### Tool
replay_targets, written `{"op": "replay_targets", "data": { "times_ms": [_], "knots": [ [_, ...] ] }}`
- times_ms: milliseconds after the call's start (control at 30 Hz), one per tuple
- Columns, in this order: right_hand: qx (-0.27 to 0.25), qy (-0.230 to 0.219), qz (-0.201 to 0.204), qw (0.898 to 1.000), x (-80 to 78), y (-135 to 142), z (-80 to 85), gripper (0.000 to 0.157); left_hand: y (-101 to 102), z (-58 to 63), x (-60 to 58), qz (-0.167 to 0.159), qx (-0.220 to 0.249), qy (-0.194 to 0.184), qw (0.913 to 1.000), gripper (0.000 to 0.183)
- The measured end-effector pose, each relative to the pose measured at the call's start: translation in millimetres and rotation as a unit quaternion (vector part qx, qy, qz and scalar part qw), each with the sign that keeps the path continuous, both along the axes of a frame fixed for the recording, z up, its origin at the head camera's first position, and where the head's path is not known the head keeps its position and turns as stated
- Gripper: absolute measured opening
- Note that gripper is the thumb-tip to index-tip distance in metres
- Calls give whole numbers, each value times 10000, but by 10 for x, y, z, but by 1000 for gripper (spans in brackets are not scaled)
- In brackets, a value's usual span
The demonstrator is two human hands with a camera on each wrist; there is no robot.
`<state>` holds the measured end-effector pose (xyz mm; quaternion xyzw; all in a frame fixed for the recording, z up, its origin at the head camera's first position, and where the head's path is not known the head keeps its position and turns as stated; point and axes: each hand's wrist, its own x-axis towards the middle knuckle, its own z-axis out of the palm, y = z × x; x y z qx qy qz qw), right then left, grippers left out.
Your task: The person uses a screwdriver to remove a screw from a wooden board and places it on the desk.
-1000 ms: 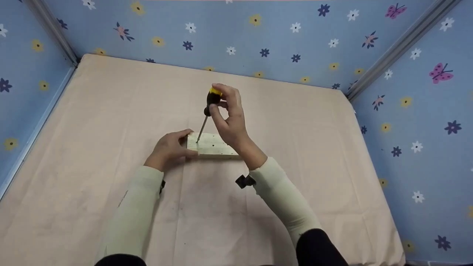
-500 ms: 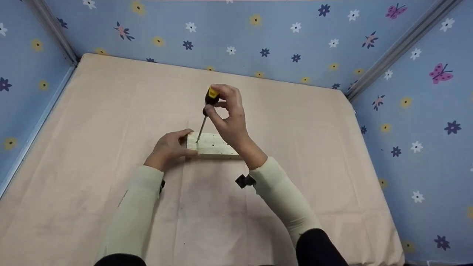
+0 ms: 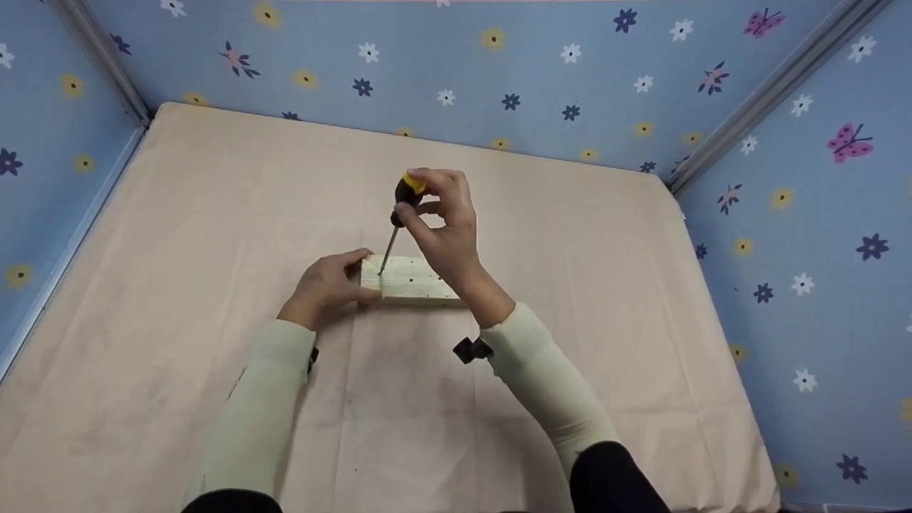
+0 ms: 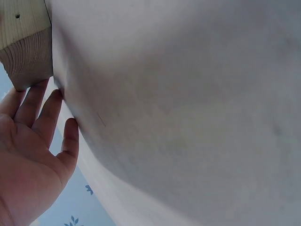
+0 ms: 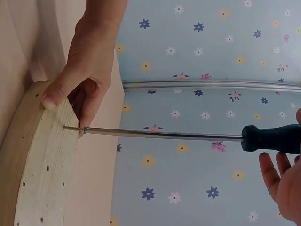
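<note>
A pale wooden block (image 3: 427, 287) with several small dark holes lies on the cloth. My left hand (image 3: 326, 283) grips its left end, thumb along the near side and fingers at the far side. In the left wrist view, those fingers (image 4: 42, 108) reach the block's end grain (image 4: 29, 59). My right hand (image 3: 449, 239) holds a screwdriver (image 3: 407, 194) by its black and yellow handle, thumb and fingers around it. The screwdriver leans slightly, its shaft (image 5: 164, 135) running down to a screw (image 5: 73, 127). That screw stands partly out of the block's top, the driver's tip at its head.
A beige cloth (image 3: 605, 271) covers the table, with a few creases. Blue flowered panels (image 3: 442, 64) rise behind it and at both sides, joined by grey metal posts (image 3: 769, 100). A black wrist mount (image 3: 473, 350) sticks out from the right sleeve.
The screwdriver's handle has turned within my right hand, its yellow part facing differently, as the fingers and thumb shifted on it. The hand sits slightly lower. My left hand and the block stay put.
</note>
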<state>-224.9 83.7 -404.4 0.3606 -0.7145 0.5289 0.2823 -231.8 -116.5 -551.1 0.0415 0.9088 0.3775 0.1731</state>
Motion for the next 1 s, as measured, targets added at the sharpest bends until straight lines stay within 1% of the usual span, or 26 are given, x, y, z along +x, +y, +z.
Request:
{"op": "replay_targets", "data": {
  "times_ms": [200,467,600,733,900,1000],
  "knots": [
    [102,-96,15,9999,9,-19,-4,32,-6,-1,5,-22,71,36,10000,93],
    [102,-2,-154,9998,5,-32,-2,34,-4,-6,10,9,44,74,10000,93],
    [126,-92,-225,9996,12,-44,1,35,-14,-8,10,5,57,100,9999,92],
    [41,-168,-260,9995,7,-49,0,36,-15,-10,10,-12,61,136,9999,92],
    [57,-122,-247,9996,4,-49,-10,38,-11,-12,13,-25,62,166,9998,92],
    [87,-188,-214,9996,11,-47,-17,37,-13,-11,19,6,103,179,9998,90]
  ]
}}
